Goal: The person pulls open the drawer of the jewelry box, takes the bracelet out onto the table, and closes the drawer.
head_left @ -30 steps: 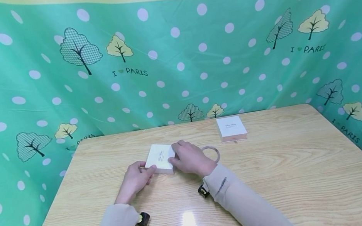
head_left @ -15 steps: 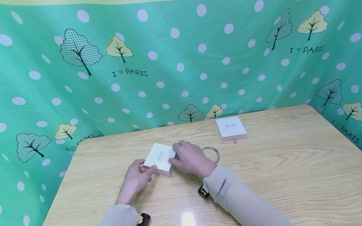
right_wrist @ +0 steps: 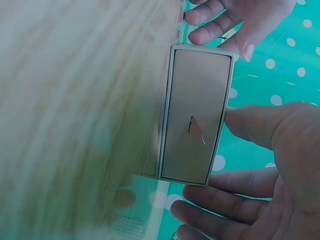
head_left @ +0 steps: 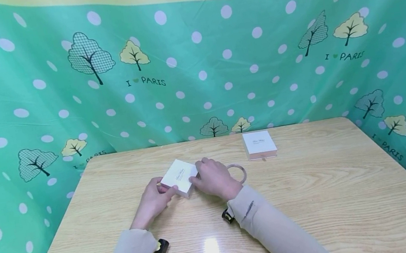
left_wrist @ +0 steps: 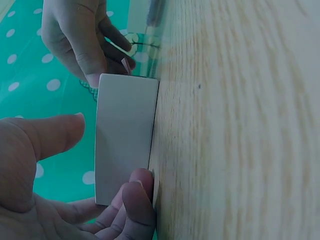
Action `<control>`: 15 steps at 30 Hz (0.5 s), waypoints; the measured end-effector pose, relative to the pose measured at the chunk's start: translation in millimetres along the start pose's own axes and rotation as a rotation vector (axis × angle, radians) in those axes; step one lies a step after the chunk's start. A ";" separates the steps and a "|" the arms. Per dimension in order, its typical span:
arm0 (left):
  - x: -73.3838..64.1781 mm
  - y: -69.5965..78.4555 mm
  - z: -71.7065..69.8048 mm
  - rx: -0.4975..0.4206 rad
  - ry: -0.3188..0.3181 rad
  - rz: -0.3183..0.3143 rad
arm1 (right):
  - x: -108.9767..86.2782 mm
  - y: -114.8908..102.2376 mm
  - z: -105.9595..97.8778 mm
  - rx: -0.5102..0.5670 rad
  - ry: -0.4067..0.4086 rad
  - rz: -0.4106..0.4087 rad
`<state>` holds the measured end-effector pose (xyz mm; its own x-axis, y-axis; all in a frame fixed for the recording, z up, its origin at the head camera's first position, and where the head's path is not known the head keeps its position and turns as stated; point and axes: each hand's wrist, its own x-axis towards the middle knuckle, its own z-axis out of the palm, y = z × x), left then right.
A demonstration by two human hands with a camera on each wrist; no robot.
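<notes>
A white square drawer box (head_left: 180, 177) with fine print on its lid sits low on the table between both hands. My left hand (head_left: 155, 200) holds its near left corner, with the fingertips (left_wrist: 137, 207) curled at the lower edge and the thumb above. My right hand (head_left: 215, 178) grips the far right side, its thumb at the top edge in the right wrist view. That view shows a pinkish drawer front (right_wrist: 195, 110) fitted inside the white sleeve, with a small ribbon tab (right_wrist: 197, 129) sticking out of a slit.
A second white box (head_left: 259, 142) with a pinkish front stands at the table's back edge, right of centre. A thin greyish ring (head_left: 242, 172) lies behind the right wrist. Green dotted curtain (head_left: 196, 57) hangs behind the wooden table (head_left: 335, 194).
The box has turned slightly clockwise between the hands, its near corner shifting left. Both hands have stayed nearly in place; the second box and the ring are unmoved.
</notes>
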<state>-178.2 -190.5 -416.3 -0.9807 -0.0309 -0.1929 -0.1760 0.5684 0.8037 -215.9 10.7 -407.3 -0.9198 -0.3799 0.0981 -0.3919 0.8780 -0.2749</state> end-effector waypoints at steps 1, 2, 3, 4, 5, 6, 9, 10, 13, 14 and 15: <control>-0.1 0.1 0.1 0.002 0.002 0.001 | 0.0 0.0 0.2 -0.001 0.003 0.001; -0.1 0.2 0.1 0.005 0.003 0.003 | -0.1 0.1 0.5 0.000 0.005 0.001; 0.0 0.2 0.2 0.009 0.004 0.005 | -0.2 0.2 0.7 -0.001 0.009 0.001; 0.1 0.3 0.3 0.013 0.005 0.006 | -0.4 0.3 0.8 -0.001 0.012 0.000; 0.1 0.5 0.3 0.014 0.007 0.003 | -0.5 0.4 0.9 -0.001 0.015 -0.001; 0.2 0.6 0.3 0.013 0.007 0.000 | -0.6 0.5 0.8 0.000 0.018 -0.002; 0.1 0.8 0.0 0.008 0.006 -0.010 | -1.0 0.2 0.6 0.005 0.022 -0.008; 0.0 0.9 -0.2 0.005 0.007 -0.011 | -1.2 0.1 0.5 0.008 0.022 -0.011; -0.4 1.1 -0.5 -0.004 0.012 -0.014 | -1.7 -0.2 -0.1 0.019 0.022 -0.015; -0.8 1.4 -0.6 -0.005 0.015 -0.015 | -1.8 -0.3 -0.3 0.021 0.022 -0.016; -1.0 1.4 -0.7 -0.006 0.017 -0.014 | -1.9 -0.3 -0.5 0.024 0.022 -0.017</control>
<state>-177.5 -190.2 -414.6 -0.9794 -0.0527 -0.1952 -0.1906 0.5632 0.8040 -214.0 11.3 -406.9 -0.9135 -0.3876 0.1240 -0.4069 0.8643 -0.2958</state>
